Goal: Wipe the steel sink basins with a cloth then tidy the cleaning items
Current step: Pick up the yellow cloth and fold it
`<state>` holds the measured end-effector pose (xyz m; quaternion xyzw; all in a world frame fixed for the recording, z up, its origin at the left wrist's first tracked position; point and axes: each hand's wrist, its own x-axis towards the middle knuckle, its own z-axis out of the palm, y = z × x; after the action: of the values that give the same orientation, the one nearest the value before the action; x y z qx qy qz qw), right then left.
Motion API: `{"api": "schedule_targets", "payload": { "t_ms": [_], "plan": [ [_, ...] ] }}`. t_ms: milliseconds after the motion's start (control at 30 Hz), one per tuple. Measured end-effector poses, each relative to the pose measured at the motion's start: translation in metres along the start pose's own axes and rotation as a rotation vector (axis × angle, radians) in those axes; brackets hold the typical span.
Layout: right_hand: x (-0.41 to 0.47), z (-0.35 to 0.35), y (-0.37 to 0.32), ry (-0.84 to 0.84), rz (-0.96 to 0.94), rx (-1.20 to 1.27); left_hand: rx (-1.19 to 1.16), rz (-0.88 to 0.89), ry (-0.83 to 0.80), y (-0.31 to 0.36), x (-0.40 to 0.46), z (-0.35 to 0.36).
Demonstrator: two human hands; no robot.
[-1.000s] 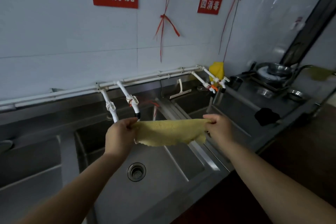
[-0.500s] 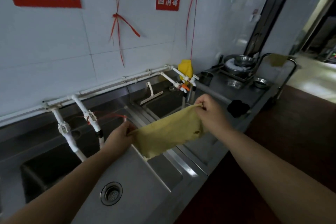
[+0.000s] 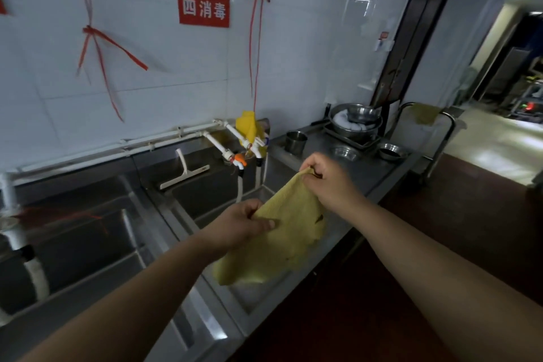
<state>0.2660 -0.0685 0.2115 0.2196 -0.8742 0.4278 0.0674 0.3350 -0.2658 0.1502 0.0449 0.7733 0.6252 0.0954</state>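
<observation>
We've got the yellow cloth (image 3: 282,238) held up at frame centre, above the right-hand basin (image 3: 211,200). Left hand (image 3: 244,223) grips its lower-left edge w/ fingers curled and thumb pressed flat on top; right hand (image 3: 326,182) pinches the upper corner, fingers bent round it. Cloth hangs slack btwn them, soft, waffle-textured, a couple of dark specks.

Progress, our guess: wiping looks done or nearly so, and tidying is still left, since the white squeegee (image 3: 185,172) lies on the ledge mid-frame. Basins are dull brushed steel, square-cornered; the left basin (image 3: 73,244) sits at frame left. White plastic taps (image 3: 232,144) above.
</observation>
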Motion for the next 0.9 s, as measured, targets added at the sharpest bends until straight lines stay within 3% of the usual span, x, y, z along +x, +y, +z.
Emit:
{"api": "schedule_targets", "payload": {
  "t_ms": [100, 200, 333, 433, 533, 733, 900],
  "plan": [
    [0.011, -0.035, 0.047, 0.094, 0.062, 0.096, 0.007, -0.007, 0.024, 0.020, 0.035, 0.033],
    [0.010, -0.047, 0.096, 0.175, 0.247, 0.188, -0.071, -0.058, 0.116, 0.032, 0.064, 0.061],
    [-0.005, -0.043, 0.158, 0.107, 0.543, 0.181, -0.028, -0.117, 0.208, 0.043, 0.109, 0.089],
    [-0.013, -0.038, 0.177, 0.055, 0.713, 0.462, -0.019, -0.125, 0.251, 0.045, 0.143, 0.108],
    [-0.006, -0.047, 0.189, 0.105, 0.833, 0.705, -0.109, -0.160, 0.314, 0.042, 0.178, 0.129],
    [0.038, -0.074, 0.242, 0.273, 0.770, 0.610, -0.233, -0.224, 0.338, 0.028, 0.248, 0.155],
    [0.089, -0.094, 0.285, 0.179, 0.669, 0.563, -0.162, -0.237, 0.377, 0.017, 0.310, 0.163]
  ]
}}
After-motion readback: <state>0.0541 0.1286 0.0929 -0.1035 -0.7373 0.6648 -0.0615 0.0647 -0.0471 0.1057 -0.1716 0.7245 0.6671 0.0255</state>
